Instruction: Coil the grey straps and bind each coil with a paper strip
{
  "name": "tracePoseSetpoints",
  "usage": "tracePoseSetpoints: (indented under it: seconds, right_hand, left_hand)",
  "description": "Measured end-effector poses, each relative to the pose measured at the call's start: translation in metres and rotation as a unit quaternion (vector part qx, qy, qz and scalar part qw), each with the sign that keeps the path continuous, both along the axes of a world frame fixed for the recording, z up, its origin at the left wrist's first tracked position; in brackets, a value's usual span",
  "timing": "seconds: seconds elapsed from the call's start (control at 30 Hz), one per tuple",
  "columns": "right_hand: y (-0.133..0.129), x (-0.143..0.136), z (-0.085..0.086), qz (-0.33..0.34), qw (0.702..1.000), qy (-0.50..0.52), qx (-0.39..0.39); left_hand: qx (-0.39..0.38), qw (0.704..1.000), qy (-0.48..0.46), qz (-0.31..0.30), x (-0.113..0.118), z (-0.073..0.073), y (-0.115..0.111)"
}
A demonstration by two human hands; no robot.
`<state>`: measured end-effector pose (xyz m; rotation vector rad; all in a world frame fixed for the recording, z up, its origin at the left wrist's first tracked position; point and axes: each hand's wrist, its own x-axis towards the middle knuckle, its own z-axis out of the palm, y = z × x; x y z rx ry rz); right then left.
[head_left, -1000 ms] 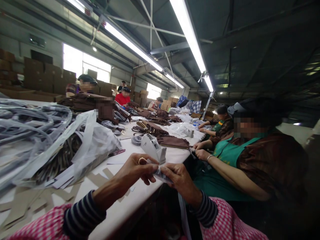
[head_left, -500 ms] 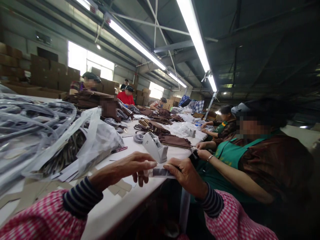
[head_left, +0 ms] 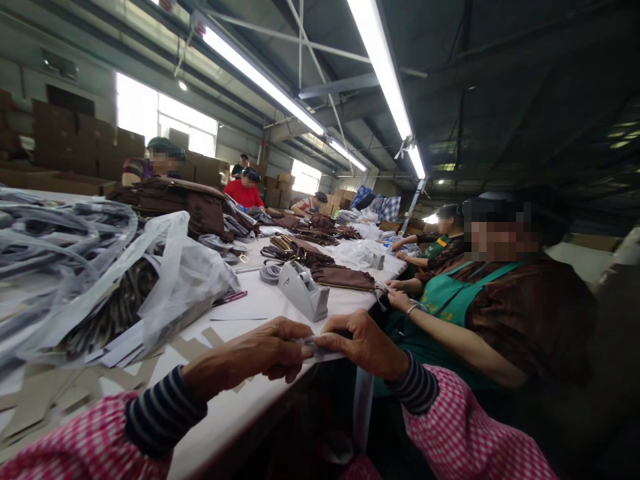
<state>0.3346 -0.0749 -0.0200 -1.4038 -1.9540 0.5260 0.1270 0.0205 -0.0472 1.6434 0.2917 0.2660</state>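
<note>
My left hand [head_left: 267, 350] pinches one end of a small strip in clear plastic [head_left: 320, 352], thumb and fingertips pressed together. Its other end is gripped between the thumb and bent fingers of my right hand [head_left: 367, 343]. The hands almost meet above the near edge of the white table [head_left: 240, 327], and the fingers cover much of the strip. Just beyond them stands a pale grey tape dispenser [head_left: 303, 291]. Behind it lies a brown bag [head_left: 343, 277] with a zipper.
On the left, an open plastic bag [head_left: 175, 273] holds bundled strips, near plastic-wrapped straps [head_left: 65, 233] and scattered card pieces [head_left: 40, 407]. Close on my right, a co-worker in a green apron [head_left: 450, 307] handles the brown bag's end. Other people sit farther along the table.
My hands have come closer together, and my left fingers have closed on the strip. More of it is covered now. The view has shifted slightly to the right.
</note>
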Motion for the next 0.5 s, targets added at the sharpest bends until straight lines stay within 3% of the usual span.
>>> tracePoseSetpoints:
  seconds: [0.13,0.23,0.3,0.37,0.5]
  right_hand:
    - [0.0,0.011,0.0,0.011,0.998,0.046,-0.038]
    - [-0.003,0.026,-0.002,0.014,0.999,0.034,0.006]
    - [-0.006,0.034,-0.004,0.009,0.996,-0.044,0.08]
    - [-0.009,0.037,-0.007,0.009,0.974,-0.167,0.151]
    - [-0.013,0.04,-0.012,-0.011,0.891,-0.381,0.246]
  left_hand:
    - [0.012,0.999,-0.009,0.036,0.004,-0.01,0.007]
    - [0.019,0.999,-0.002,0.028,0.007,-0.023,0.021]
    - [0.008,1.0,-0.003,0.007,0.011,-0.034,0.033]
    - [-0.01,1.0,0.007,-0.015,0.015,-0.045,0.044]
    - [-0.041,0.998,0.033,-0.038,0.018,-0.057,0.044]
